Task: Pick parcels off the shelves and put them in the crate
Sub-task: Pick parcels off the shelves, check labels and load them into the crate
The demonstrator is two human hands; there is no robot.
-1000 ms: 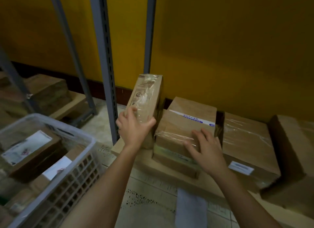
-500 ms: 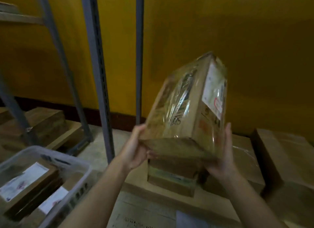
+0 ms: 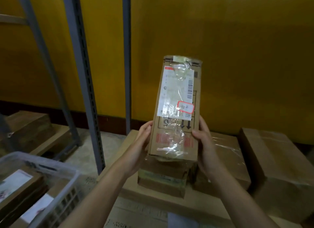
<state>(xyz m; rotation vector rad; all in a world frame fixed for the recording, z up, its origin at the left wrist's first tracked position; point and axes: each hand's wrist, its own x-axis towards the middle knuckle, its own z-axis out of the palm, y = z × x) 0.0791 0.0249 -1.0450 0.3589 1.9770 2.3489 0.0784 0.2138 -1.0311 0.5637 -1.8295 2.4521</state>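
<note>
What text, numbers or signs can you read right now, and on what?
Parcel, black print: "5" (perhaps "S") beside two down arrows.
White shipping label: barcode; print too small to read.
Red-edged sticker: handwriting, illegible.
Red print low on parcel: blurred.
Labels in the crate: blurred.

parcel [image 3: 176, 109] upright between left hand [image 3: 141, 143] and right hand [image 3: 203, 143], above box stack [image 3: 161, 178] | crate [image 3: 66, 200] lower left, boxes [image 3: 20, 185] inside | shelf post [image 3: 85, 92] between crate and stack | large box [image 3: 280, 160] right of stack
</note>
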